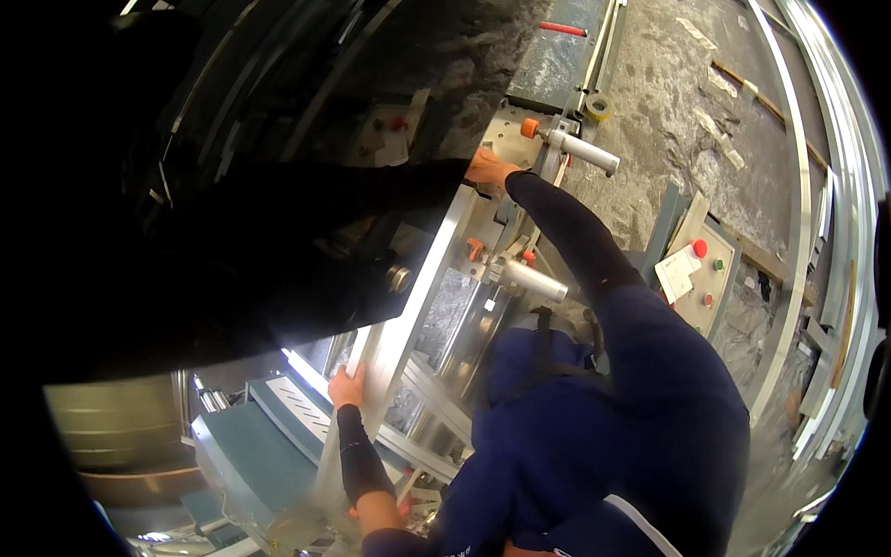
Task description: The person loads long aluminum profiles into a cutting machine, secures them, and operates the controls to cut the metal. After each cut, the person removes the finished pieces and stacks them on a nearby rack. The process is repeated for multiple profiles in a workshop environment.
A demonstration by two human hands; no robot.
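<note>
A long pale metal profile (408, 288) runs slantwise across the machine bed in front of me. My left hand (347, 386) is closed around its near part, at the left side. My right hand (490, 168) is by the profile's far end, fingers bent; a dark glossy panel (278, 241) partly covers the fingertips, so what they grip is unclear. Just right of that hand stands a clamp cylinder (583, 151) with an orange knob (529, 128). A second white clamp cylinder (536, 279) lies nearer to me, below my right forearm.
A control box (696, 288) with red and green buttons and a paper on it stands to the right. Long metal profiles (840, 278) line the far right. A yellow tape roll (599, 108) sits by the machine edge. Grey-green machine housing (251, 455) is at lower left.
</note>
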